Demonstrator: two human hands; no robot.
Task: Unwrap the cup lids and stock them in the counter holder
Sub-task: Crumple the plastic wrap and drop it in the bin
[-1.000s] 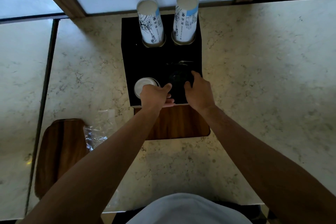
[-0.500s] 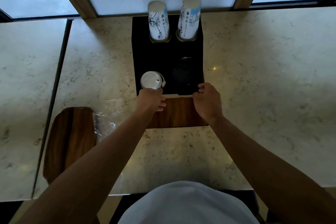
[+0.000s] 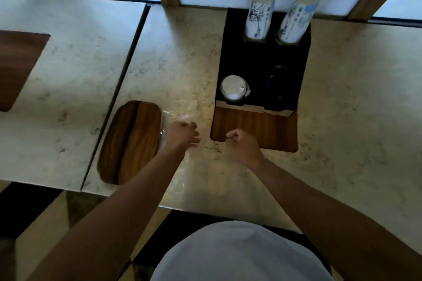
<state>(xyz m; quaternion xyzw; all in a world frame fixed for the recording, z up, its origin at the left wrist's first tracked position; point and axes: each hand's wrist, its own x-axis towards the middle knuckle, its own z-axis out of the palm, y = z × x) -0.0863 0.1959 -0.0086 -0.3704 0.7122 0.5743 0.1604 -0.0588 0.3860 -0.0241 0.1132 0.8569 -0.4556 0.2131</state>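
Both hands have left the front edge of the counter holder (image 3: 260, 59) and now are nearer to the person, above the marble counter (image 3: 342, 98). The left hand (image 3: 181, 134) is over the clear plastic wrap (image 3: 182, 109), which lies flat on the counter beside a wooden tray (image 3: 130, 141). Its fingers are curled downward at the wrap, but I cannot tell if they pinch it. The right hand (image 3: 243, 143) is closed into a loose fist with nothing visible inside, over the near left corner of the wooden board (image 3: 262, 125) in front of the holder.

In the holder, white lids (image 3: 233, 90) stand as a stack in the front left opening. The black lids (image 3: 277, 86) sit in the front right opening, dark and hard to see against the black surface. Two stacks of paper cups (image 3: 260, 16) stand upright in the two back openings.
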